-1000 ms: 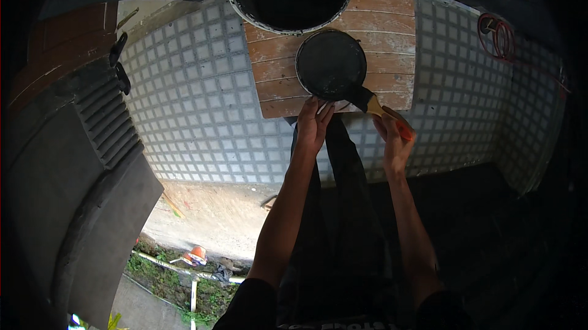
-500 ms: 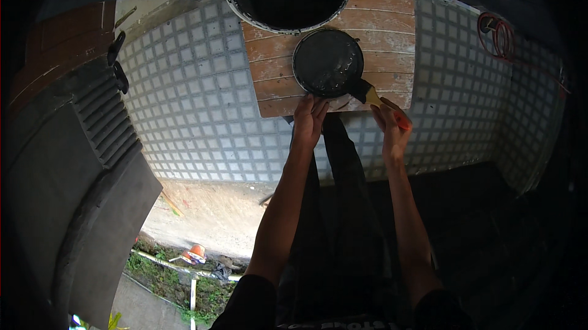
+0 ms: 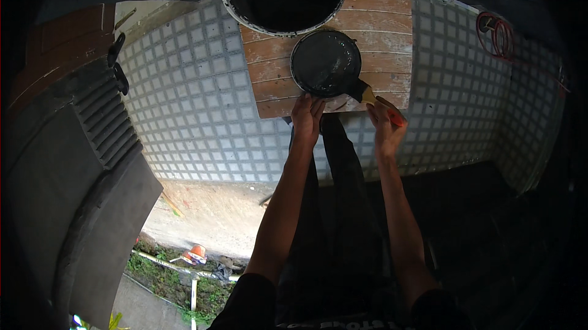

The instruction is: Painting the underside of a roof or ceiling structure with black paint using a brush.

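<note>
A small round bucket point(image 3: 324, 63) of dark grey, wet-looking paint stands near the close edge of a wooden slatted table point(image 3: 376, 36). My left hand point(image 3: 307, 118) is at its near side, fingers closed against the rim. In my right hand point(image 3: 388, 131) is a paintbrush point(image 3: 368, 95) with a gold-coloured ferrule and a red-orange handle end. Its dark bristles touch the bucket's lower right rim. Just behind stands a larger bucket point(image 3: 229, 8) with a pale rim and a dark inside, whose contents are hard to make out.
Grey-and-white checked tiles point(image 3: 202, 97) surround the table. A coil of red hose or cable point(image 3: 503, 39) lies at the right. Dark slatted panels point(image 3: 107, 125) and a pair of black sandals point(image 3: 119, 63) are at the left. A concrete strip point(image 3: 208, 213) borders a mossy ditch at lower left.
My right hand and the paintbrush have shifted slightly left, the bristles staying at the rim. My left hand remains at the small bucket. The whole view has moved a little.
</note>
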